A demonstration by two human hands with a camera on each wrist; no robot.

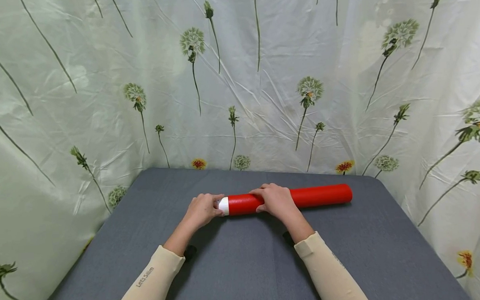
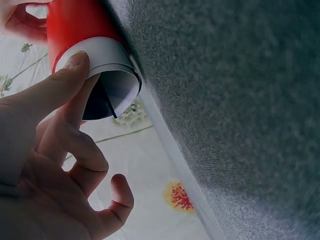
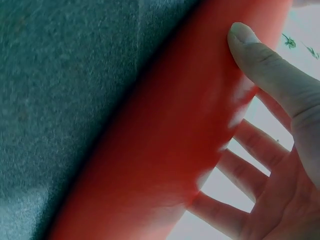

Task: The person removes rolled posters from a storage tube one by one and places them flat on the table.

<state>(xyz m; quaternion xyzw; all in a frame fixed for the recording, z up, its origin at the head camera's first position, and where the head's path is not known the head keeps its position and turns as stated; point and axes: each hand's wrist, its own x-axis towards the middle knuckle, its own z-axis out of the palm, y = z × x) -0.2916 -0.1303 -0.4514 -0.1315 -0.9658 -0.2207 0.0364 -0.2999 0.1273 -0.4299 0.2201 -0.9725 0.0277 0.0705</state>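
Observation:
A long red roll (image 1: 321, 195) lies crosswise on the grey table, with a white band (image 1: 224, 206) at its left end. In the left wrist view that end is hollow, and a dark edge runs inside the white opening (image 2: 122, 85). My left hand (image 1: 201, 209) pinches the white rim, thumb outside and index finger at the opening; its other fingers are loosely bent below. Around the middle of the roll, my right hand (image 1: 276, 201) grips with the thumb on the near side and spread fingers on the far side. The right wrist view shows smooth red surface (image 3: 165, 115) under the thumb.
The grey tabletop (image 1: 244, 264) stretches in front of and behind the roll. A pale curtain (image 1: 262, 100) with dandelion prints hangs along the back and both sides, close to the table's edges. Dark wrist straps (image 1: 189, 252) show beside the cream sleeves.

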